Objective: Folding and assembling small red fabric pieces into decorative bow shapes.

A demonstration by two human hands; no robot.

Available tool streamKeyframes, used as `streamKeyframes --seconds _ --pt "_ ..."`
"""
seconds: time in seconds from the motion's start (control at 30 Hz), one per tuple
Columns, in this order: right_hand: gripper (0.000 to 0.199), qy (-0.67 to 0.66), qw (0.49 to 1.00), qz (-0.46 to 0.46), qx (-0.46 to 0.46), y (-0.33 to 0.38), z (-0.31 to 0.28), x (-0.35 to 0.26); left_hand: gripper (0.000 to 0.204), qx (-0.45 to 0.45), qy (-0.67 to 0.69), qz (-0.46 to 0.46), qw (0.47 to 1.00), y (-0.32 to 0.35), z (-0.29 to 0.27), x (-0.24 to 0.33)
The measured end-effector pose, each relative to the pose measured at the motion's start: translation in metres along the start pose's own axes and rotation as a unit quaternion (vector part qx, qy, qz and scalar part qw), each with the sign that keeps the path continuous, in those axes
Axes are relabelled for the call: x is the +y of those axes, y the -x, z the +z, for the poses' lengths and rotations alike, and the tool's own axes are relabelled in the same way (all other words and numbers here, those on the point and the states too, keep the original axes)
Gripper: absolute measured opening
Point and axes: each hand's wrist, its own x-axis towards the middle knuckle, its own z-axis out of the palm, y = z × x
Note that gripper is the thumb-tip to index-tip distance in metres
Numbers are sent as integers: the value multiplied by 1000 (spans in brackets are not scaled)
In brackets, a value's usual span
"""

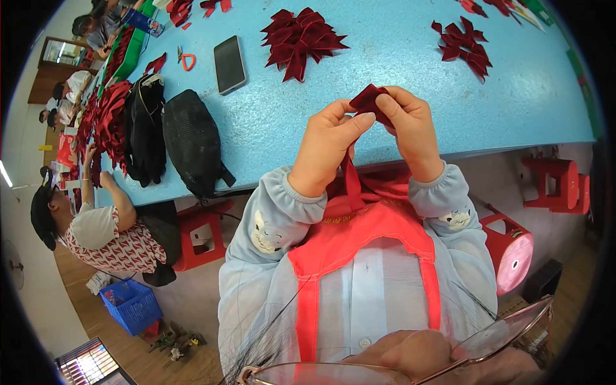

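Observation:
Between my two hands, just above the table's near edge, is a dark red velvet ribbon (368,99), folded into a loop. My left hand (326,146) pinches its lower left part between thumb and fingers, and a strip of ribbon hangs down below that hand. On the other side my right hand (413,128) grips the loop's upper right part, thumb on top. The fingers partly hide the fold. A heap of dark red velvet bows (299,42) lies beyond my hands, and a smaller group of bows (463,49) is farther right.
The light blue table (398,38) also bears a phone (230,65), orange-handled scissors (187,61), a black mesh pouch (190,138) and a black bag (145,131). At left, a co-worker (122,224) sits by piled red ribbon (111,119). Red stools (550,184) stand below the table.

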Motion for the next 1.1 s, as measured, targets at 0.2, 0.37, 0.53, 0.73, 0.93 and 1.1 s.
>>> streamKeyframes --seconds 0.2,0.37,0.53,0.73,0.93,1.1 --pt "22 -47 997 26 62 -1 13 3 21 -19 97 -24 995 -2 3 -5" --pt "21 -66 997 32 -8 -5 10 -4 23 -3 108 -17 994 -6 -2 -9" --pt "17 -21 996 54 -72 -8 -3 -9 22 -32 79 -51 995 -5 -4 -1" --pt "14 21 1000 13 -1 -8 -1 5 20 -8 -39 -4 999 -1 0 -9" --pt "14 72 997 -2 -20 -8 2 0 20 -5 -32 18 999 -2 -2 -13" --pt "14 12 999 28 -15 -9 -1 5 19 -25 -47 24 998 -3 -3 -13"
